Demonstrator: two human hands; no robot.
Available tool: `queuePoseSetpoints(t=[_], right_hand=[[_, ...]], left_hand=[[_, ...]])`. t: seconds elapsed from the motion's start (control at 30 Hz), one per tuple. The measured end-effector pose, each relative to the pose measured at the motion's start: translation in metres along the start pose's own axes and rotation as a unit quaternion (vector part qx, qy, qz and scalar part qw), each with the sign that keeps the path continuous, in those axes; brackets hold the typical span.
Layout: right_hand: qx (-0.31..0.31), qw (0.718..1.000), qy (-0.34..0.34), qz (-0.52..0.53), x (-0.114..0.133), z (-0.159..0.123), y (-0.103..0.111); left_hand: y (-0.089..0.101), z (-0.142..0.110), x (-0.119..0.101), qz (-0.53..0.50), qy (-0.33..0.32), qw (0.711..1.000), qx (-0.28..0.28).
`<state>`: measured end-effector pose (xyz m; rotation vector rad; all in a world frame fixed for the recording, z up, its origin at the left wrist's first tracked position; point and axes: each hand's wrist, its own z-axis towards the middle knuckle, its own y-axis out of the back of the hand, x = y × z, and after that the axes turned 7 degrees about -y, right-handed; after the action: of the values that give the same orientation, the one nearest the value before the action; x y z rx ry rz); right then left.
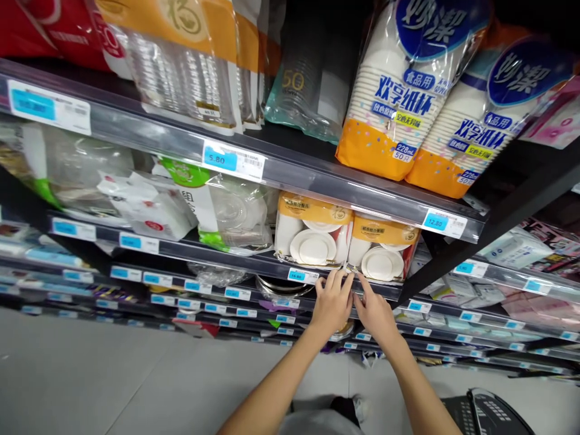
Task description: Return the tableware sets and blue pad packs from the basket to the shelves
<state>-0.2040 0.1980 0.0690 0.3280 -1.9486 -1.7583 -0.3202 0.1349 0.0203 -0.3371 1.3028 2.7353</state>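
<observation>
The L hand [331,307] has its fingers stretched up and a bit bent, w/ the tips at the shelf's front edge, by the low corner of the near-middle tableware pack [312,246]. The R hand [378,317] is just beside it, fingers a bit bent too, tips by the low edge of the end tableware pack [382,263]. Can't tell if either hand has hold of a pack, b/c the tips are too small to see well.

Both packs stand side by side near the right end of the lower shelf [242,257], white plates facing out, orange tops up. Neither pack is lifted off. Their low fronts are right at the edge, so as far as I can see, none of the carrying is done, & any lining up looks about done.

Just left of the L hand, the 16.80 price tag [303,276] is on the shelf edge. Farther left is a green-and-white plastic tableware bag [233,211], then a white packet [154,205]. On the upper shelf [317,175], 2 paper cup bags [394,103] lean near the right end. Down by the bottom right corner, a black basket [493,417] is on the grey floor [181,374].
</observation>
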Motion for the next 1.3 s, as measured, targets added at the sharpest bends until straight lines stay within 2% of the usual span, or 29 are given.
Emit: queuePoseSetpoints(t=[0.2, 0.5, 0.6, 0.73, 0.87, 1.0, 1.1, 1.17, 1.3], right_hand=[[0.021, 0.999, -0.03, -0.032, 0.011, -0.001, 0.007], [0.013, 0.998, -0.011, -0.054, 0.013, 0.001, 0.002], [0.005, 1.0, -0.005, -0.014, 0.007, 0.002, -0.006], [-0.022, 0.992, 0.022, 0.121, -0.012, -0.012, -0.027], [-0.035, 0.971, 0.045, 0.234, -0.06, -0.054, -0.058], [-0.031, 0.953, -0.066, 0.293, -0.139, -0.109, -0.102], [-0.015, 0.922, -0.17, 0.347, -0.209, -0.152, -0.14], [-0.018, 0.902, -0.215, 0.373, -0.251, -0.178, -0.164], [0.014, 0.876, -0.276, 0.395, -0.309, -0.227, -0.196]], left_hand=[[-0.003, -0.002, 0.005, -0.017, 0.0, 1.0, 0.001], [0.0, 0.0, 0.004, -0.008, 0.005, 1.0, 0.024], [0.002, 0.002, 0.0, 0.01, 0.011, 0.999, 0.034], [0.005, 0.007, -0.006, 0.035, 0.022, 0.998, 0.041], [0.006, 0.012, -0.014, 0.065, 0.046, 0.995, 0.052], [0.003, 0.016, -0.023, 0.104, 0.079, 0.989, 0.074], [-0.001, 0.02, -0.031, 0.136, 0.114, 0.98, 0.095], [-0.001, 0.024, -0.035, 0.151, 0.136, 0.974, 0.104], [0.003, 0.03, -0.046, 0.165, 0.157, 0.968, 0.109]])
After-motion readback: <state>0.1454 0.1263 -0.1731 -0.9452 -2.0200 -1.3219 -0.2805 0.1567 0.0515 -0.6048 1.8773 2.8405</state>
